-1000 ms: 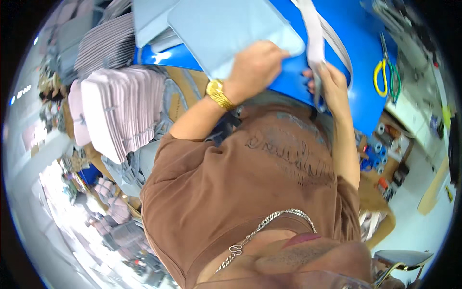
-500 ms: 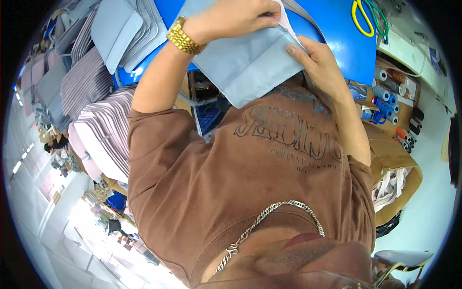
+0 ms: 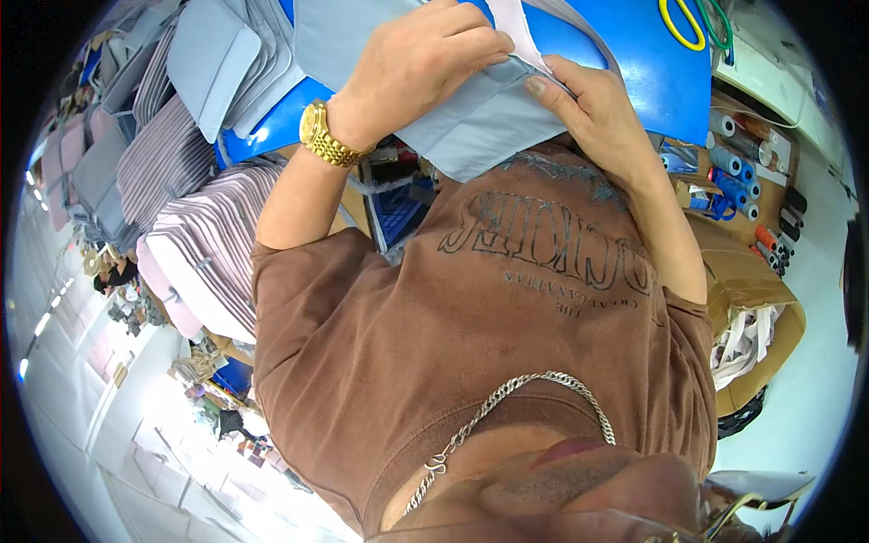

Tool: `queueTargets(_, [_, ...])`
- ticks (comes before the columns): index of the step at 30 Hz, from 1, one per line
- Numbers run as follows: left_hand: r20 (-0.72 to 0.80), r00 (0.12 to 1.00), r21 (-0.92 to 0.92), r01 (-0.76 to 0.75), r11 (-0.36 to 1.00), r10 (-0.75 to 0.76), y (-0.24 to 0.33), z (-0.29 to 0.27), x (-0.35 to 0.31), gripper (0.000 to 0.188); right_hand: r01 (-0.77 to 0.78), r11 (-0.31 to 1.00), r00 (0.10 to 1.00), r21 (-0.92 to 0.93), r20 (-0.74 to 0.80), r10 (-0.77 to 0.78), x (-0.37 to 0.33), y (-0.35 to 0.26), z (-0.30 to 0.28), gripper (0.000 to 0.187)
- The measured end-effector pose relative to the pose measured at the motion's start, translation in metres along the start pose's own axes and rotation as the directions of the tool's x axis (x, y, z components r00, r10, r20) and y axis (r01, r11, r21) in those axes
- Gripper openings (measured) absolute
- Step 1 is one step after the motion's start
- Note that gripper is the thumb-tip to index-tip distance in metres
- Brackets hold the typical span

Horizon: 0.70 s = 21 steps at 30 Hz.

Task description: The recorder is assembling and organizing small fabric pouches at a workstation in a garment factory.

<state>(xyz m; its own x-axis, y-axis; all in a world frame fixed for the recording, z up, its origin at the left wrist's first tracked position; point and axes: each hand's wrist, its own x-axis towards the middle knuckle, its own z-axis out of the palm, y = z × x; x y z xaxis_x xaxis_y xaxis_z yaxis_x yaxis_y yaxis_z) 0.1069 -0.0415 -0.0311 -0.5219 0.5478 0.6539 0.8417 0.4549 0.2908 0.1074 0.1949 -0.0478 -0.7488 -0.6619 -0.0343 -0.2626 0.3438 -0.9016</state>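
A blue-grey fabric panel [image 3: 480, 136] with a seam across it is held up between my hands, near my chest. My left hand [image 3: 425, 68], with a gold watch at its wrist, is closed with its fingertips pinching the panel's upper edge. My right hand [image 3: 593, 104] grips the same edge further right, thumb on top and the other fingers hidden underneath. Between the hands a pale pink piece of cloth [image 3: 514, 27] rises from that edge. More blue-grey cloth [image 3: 348, 41] spreads beyond my left hand. A grey strap [image 3: 588, 34] curves behind the pink cloth.
Under the work is a blue tabletop [image 3: 665, 100], with yellow-handled scissors [image 3: 695, 36] at its far right. Stacked blue-grey panels [image 3: 213, 68] and pink-and-grey pieces [image 3: 204, 249] stand on the left. Thread spools [image 3: 729, 176] and a cardboard box [image 3: 769, 362] are on the right.
My left hand has come down nearer my body, still pinching the edge. The panel's lower corner has shifted up and right. My right hand has barely moved.
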Motion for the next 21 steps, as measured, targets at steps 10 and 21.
queueTargets(10, [-0.046,0.999,0.004,-0.002,1.0,0.003,0.001,0.004,-0.001,0.011,-0.017,0.999,1.0,-0.031,0.018,0.018,-0.003,-0.002,0.0,0.03])
queueTargets(21, [0.462,0.831,-0.075,0.386,0.92,-0.311,0.013,-0.029,0.057,0.02,0.068,0.993,0.997,-0.097,0.034,-0.065,0.001,-0.006,0.001,0.026])
